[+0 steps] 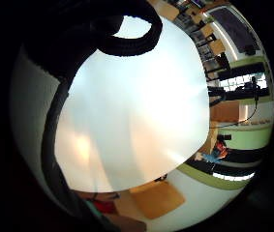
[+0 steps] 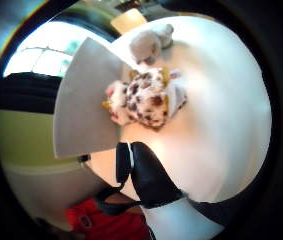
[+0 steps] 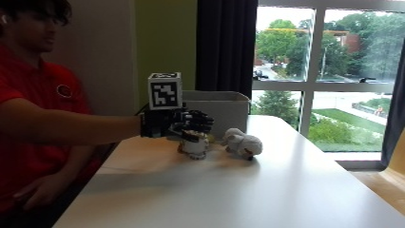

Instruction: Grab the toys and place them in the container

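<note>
We see the person's gloved right hand (image 3: 179,123) reaching out above the white table (image 3: 265,190), its fingers (image 3: 201,120) curled loosely just over the spotted toy (image 3: 194,145); we cannot tell whether they touch it, and they hold nothing we can make out. That toy stands on the table just in front of the grey container (image 3: 218,108). To its right lies the grey toy (image 3: 242,143), near it but apart. From the thumb-side palm view, the spotted toy (image 2: 146,97) sits beside the container (image 2: 83,105) wall.

The spotted toy (image 2: 146,100) and the grey toy (image 3: 242,143) look soft and furry. The table (image 3: 265,190) is smooth and white. The grey container (image 3: 218,108) looks matt.
</note>
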